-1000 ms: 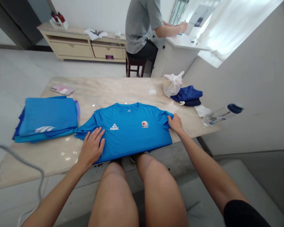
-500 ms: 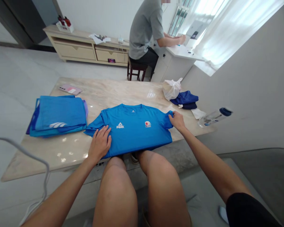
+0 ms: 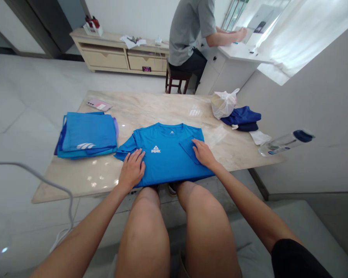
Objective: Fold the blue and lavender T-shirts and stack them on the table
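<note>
A blue T-shirt point(image 3: 168, 162) with a white PEAK logo lies spread at the near edge of the table, its collar pointing away from me. Flat on its left side rests my left hand point(image 3: 132, 168), fingers stretched out. My right hand point(image 3: 203, 153) has its fingers closed on the right sleeve, which is folded inward over the chest and hides the emblem there. The left sleeve sticks out toward a stack of folded blue clothes point(image 3: 88, 133). The shirt's lower part drops over the table edge near my knees.
On the marble-look table point(image 3: 150, 104) are a phone point(image 3: 99, 105), a white plastic bag point(image 3: 224, 105), dark blue cloth point(image 3: 245, 117) and a clear bottle point(image 3: 284, 143). A grey cable point(image 3: 46, 177) curves at left. A person in grey point(image 3: 188, 34) sits at a desk beyond.
My right hand has brought the right sleeve inward, to the left, over the chest emblem. The left hand stays flat on the shirt. The camera view has shifted somewhat.
</note>
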A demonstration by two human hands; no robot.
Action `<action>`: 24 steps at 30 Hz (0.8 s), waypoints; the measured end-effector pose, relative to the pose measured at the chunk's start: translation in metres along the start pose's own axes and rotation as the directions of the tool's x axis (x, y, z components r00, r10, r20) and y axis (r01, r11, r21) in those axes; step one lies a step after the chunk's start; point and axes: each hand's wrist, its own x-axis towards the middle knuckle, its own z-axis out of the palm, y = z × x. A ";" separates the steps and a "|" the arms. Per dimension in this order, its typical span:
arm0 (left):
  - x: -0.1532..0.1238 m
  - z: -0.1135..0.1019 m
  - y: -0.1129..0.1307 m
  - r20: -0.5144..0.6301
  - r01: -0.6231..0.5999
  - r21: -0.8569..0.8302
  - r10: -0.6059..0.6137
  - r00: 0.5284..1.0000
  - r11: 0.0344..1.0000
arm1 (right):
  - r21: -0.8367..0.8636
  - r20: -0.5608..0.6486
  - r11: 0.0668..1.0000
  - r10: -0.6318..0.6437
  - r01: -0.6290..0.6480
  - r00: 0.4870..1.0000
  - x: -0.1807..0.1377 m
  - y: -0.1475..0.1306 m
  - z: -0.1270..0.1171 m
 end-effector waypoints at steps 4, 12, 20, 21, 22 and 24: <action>-0.002 -0.001 0.003 0.040 0.015 0.037 -0.017 0.999 0.999 | -0.155 0.021 0.988 -0.007 0.010 1.000 -0.005 0.007 0.022; 0.005 -0.023 -0.007 -0.136 0.133 0.071 -0.123 0.983 0.989 | -0.013 -0.282 1.000 0.008 -0.013 0.960 -0.014 0.068 0.005; 0.055 -0.043 -0.041 0.045 0.326 0.170 -0.338 0.940 0.930 | -0.050 -0.401 0.990 0.102 -0.133 0.910 -0.039 0.102 0.014; 0.059 -0.044 -0.042 0.050 0.335 0.161 -0.346 0.937 0.929 | -0.059 -0.394 0.991 0.091 -0.124 0.915 -0.038 0.101 0.014; 0.063 -0.045 -0.042 0.044 0.347 0.153 -0.357 0.933 0.925 | -0.069 -0.389 0.991 0.079 -0.115 0.918 -0.037 0.099 0.014; 0.068 -0.050 -0.043 0.021 0.375 0.139 -0.381 0.924 0.917 | -0.082 -0.394 0.991 0.065 -0.106 0.917 -0.036 0.096 0.013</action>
